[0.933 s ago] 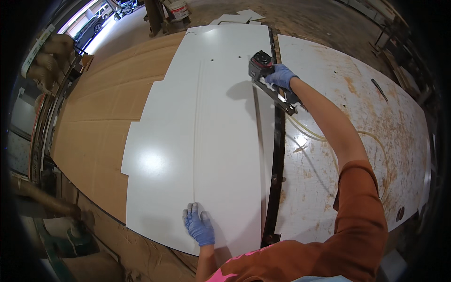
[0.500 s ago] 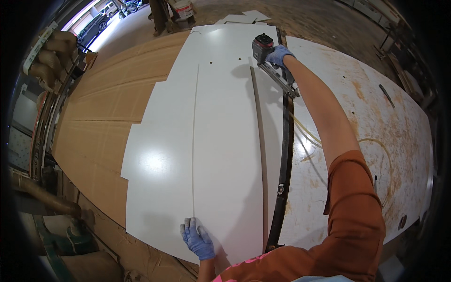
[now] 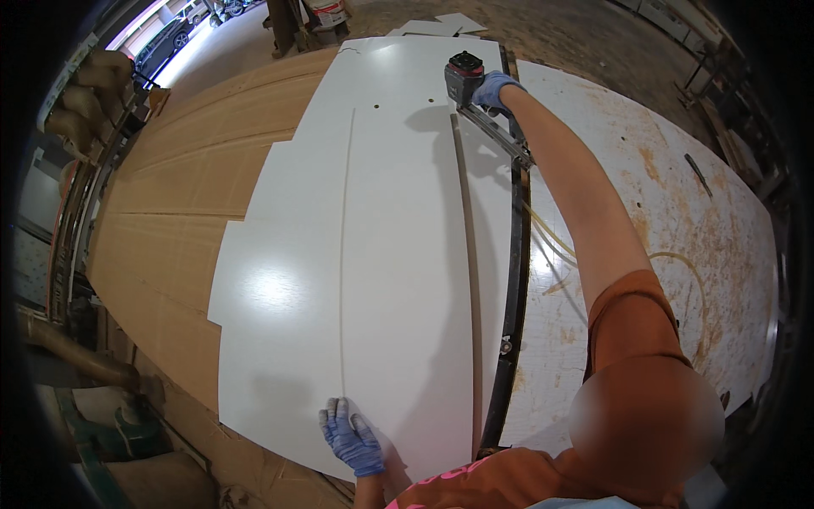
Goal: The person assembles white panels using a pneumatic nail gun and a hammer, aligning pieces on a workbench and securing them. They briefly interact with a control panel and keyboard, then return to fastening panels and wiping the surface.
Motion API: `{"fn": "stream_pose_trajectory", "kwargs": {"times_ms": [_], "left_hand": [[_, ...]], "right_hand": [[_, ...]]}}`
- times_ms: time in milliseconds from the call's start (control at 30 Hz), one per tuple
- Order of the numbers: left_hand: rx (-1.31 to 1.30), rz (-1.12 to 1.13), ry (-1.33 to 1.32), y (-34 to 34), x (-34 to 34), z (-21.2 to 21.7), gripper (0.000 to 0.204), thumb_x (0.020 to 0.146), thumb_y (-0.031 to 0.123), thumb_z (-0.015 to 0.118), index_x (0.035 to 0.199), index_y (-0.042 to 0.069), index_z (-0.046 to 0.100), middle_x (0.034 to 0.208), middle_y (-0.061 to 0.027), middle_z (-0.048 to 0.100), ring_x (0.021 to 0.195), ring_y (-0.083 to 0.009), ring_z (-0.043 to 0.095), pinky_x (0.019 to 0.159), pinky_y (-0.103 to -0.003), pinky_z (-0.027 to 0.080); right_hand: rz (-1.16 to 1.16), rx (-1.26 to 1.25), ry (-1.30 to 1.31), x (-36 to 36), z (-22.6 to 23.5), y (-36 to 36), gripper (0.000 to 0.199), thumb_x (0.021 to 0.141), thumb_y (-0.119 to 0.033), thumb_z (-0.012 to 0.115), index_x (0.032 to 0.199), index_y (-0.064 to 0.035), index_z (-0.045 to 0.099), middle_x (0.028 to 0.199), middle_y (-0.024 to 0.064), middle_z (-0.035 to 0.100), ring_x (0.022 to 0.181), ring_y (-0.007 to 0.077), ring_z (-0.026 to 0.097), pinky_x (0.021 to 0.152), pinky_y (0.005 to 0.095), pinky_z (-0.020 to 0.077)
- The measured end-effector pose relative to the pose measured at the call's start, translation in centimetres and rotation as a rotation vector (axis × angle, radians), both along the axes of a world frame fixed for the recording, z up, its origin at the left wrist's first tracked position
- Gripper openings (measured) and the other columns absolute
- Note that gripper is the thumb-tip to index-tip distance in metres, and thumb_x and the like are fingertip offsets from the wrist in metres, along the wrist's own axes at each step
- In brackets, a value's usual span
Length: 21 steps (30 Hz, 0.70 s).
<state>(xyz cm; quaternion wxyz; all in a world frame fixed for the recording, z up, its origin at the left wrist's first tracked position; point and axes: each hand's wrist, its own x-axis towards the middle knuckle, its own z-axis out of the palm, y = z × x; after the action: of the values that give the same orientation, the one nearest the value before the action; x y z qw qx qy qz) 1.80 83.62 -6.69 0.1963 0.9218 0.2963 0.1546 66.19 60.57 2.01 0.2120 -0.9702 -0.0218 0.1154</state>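
Blue-gloved, the left hand (image 3: 351,437) lies loosely flat on a glossy white panel (image 3: 407,254), gripping nothing, its fingertips at the near end of a thin pale line (image 3: 343,254) running up the surface. The right hand, (image 3: 494,91) gloved alike, is wrapped around a dark nail gun (image 3: 464,82) near the panel's far right corner; whether its nose touches the surface I cannot tell. A yellowish hose (image 3: 555,242) curves from below the tool and partly vanishes behind the forearm. Along the panel's right runs a dark rail (image 3: 515,271), then a scuffed white bench (image 3: 610,212) with brownish smears and a slim dark tool (image 3: 698,172). On the left, the stepped panel edge overlaps creased brown cardboard (image 3: 186,170).

Pink lettering on the rust-coloured shirt (image 3: 627,314) is cut off, and a round blur masks part of the cloth. Beyond, white offcuts (image 3: 428,28) sit near a dusty floor (image 3: 526,25). A pale bucket (image 3: 329,12) bears a reddish label, too small to read; a dark car (image 3: 161,51) stands outside the bright doorway. Black fisheye edges swallow the room's sides.
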Motion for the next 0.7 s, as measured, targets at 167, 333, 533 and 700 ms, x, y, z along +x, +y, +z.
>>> {"fn": "stream_pose_trajectory", "kwargs": {"times_ms": [167,333,533,700], "left_hand": [[0.009,-0.011,-0.012,0.2,-0.4,-0.1,0.033,0.088,0.011,0.051,0.119,0.003,0.060,0.127,-0.0174,0.056,0.125,-0.0388,0.043,0.106,-0.046,0.032],[0.023,-0.038,-0.005,0.2,-0.2,-0.2,0.034,0.087,0.011,0.052,0.119,0.005,0.060,0.127,-0.0155,0.056,0.124,-0.0395,0.043,0.106,-0.047,0.032],[0.051,-0.059,-0.027,0.0,-0.7,0.2,0.037,0.087,0.014,0.055,0.124,0.008,0.057,0.126,-0.0125,0.057,0.123,-0.0387,0.044,0.107,-0.046,0.030],[0.044,-0.103,-0.032,-0.2,-0.8,-0.2,0.041,0.088,0.019,0.056,0.128,0.011,0.055,0.125,-0.0122,0.059,0.124,-0.0372,0.044,0.109,-0.045,0.028]], "right_hand": [[-0.013,-0.182,-0.011,-2.2,1.5,1.5,0.036,0.070,-0.020,0.060,0.098,0.0013,0.069,0.095,0.0176,0.068,0.087,0.0295,0.066,0.080,0.0394,0.0512],[0.012,-0.162,-0.047,-5.7,2.7,0.8,0.040,0.068,-0.020,0.062,0.103,-0.0034,0.068,0.103,0.0177,0.068,0.095,0.0327,0.066,0.084,0.0391,0.0511],[-0.047,0.273,-0.053,-17.5,1.1,-10.2,0.038,0.071,-0.031,0.063,0.099,-0.0052,0.068,0.086,0.0190,0.068,0.083,0.0325,0.066,0.075,0.0398,0.0508],[-0.301,-0.269,-0.201,-31.7,0.6,-24.2,0.038,0.077,-0.030,0.064,0.111,-0.0121,0.064,0.107,0.0200,0.066,0.102,0.0367,0.062,0.086,0.0429,0.0496]]}}
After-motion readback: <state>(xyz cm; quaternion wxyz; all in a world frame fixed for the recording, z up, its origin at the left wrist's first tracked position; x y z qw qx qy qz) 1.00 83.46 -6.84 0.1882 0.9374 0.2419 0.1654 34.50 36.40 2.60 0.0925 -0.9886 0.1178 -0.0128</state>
